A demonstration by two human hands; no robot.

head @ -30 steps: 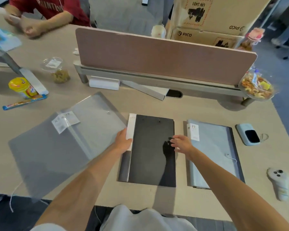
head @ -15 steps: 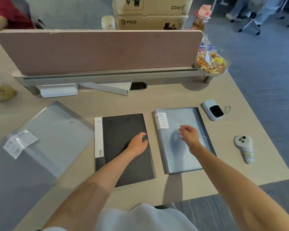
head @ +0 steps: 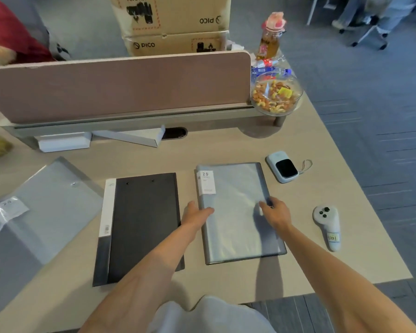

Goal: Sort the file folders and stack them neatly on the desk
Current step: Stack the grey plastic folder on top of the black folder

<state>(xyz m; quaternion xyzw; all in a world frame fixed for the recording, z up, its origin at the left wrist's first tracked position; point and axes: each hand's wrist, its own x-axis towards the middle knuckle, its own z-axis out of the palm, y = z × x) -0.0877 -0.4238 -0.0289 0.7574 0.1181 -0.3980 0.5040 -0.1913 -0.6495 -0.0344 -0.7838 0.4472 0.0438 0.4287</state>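
Glossy translucent plastic display book; matt black plastic folder; smooth pale wood-grain table.

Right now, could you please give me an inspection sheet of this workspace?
Surface: beige desk, pink divider at back.
Job's things: clear folder, black folder, grey envelope, side by side, unstacked.
Clutter: power bank, controller, nut bowl, bottle.
Grippers: left hand and right hand on clear folder's side edges.
Cables: nothing seen.
Surroundings: cardboard boxes, seated people.
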